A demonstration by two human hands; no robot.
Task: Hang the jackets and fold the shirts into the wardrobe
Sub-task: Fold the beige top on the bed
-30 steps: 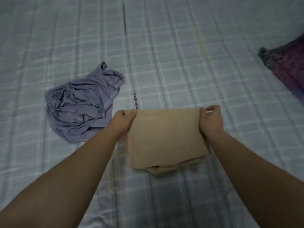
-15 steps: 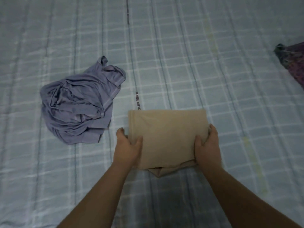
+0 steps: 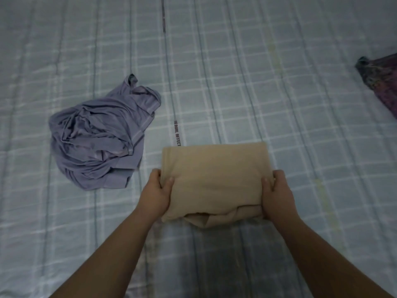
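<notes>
Checked bedspread (image 3: 236,82), hands gripping folded shirt (image 3: 214,175)

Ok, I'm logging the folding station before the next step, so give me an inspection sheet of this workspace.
Surface: checked bedsheet, flat, printed lettering along one stripe.
Job's things: tan shirt folded into a rectangle; purple shirt crumpled, unfolded, lying apart to its left.
Clutter: dark patterned cloth at the right edge, partly out of frame.
Grippers: left hand and right hand grip the tan shirt's side edges, thumbs on top.
Cables: nothing seen.
Surroundings: nothing seen; wardrobe not in view.
</notes>
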